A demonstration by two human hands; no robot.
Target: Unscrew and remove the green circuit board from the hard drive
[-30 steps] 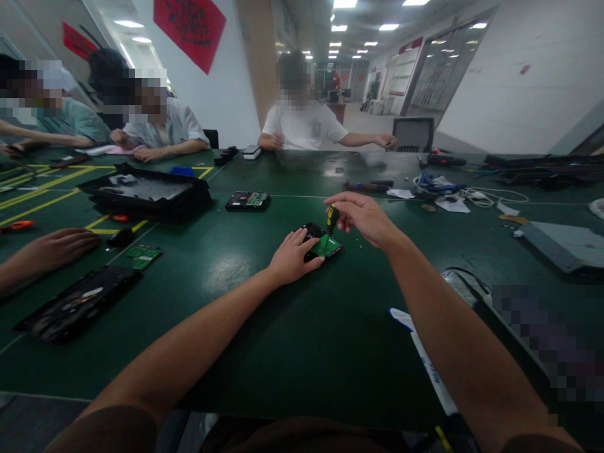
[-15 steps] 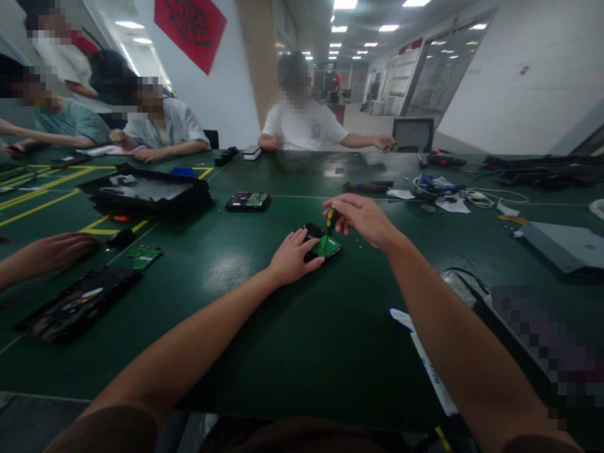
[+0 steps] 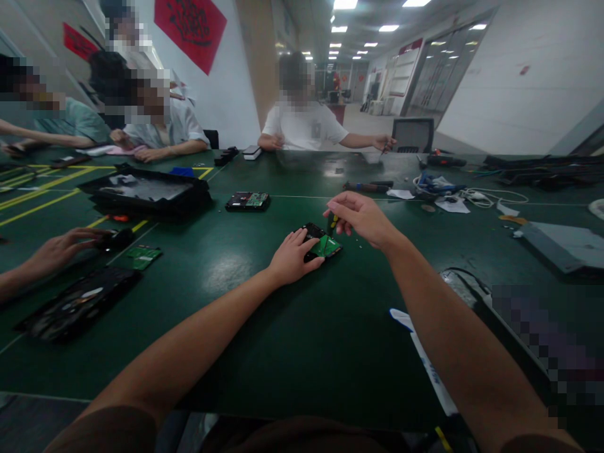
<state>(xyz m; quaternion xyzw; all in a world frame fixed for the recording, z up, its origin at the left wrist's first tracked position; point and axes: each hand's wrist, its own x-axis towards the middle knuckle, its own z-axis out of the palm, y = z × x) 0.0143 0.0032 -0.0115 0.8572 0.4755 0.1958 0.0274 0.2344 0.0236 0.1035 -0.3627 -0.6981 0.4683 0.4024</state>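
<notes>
A small black hard drive (image 3: pixel 314 231) with a green circuit board (image 3: pixel 326 246) on top lies in the middle of the green table (image 3: pixel 292 340). My left hand (image 3: pixel 292 257) rests flat on its near left side, fingers spread, pressing it down. My right hand (image 3: pixel 362 217) is closed round a small yellow and black screwdriver (image 3: pixel 331 223), which stands nearly upright with its tip on the circuit board. A few tiny screws (image 3: pixel 359 241) lie just right of the drive.
A second hard drive (image 3: pixel 248 201) lies further back, a black tray (image 3: pixel 144 192) to its left. A co-worker's hand (image 3: pixel 59 250) reaches in at left near an opened drive (image 3: pixel 78 303) and a green board (image 3: pixel 143 253). Cables and papers (image 3: pixel 448 192) sit at right. Several people sit around.
My right hand has sunk a little and turned over the screwdriver, hiding more of its handle. The co-worker's hand at left has reached further right to a black object. A person has walked past at back left.
</notes>
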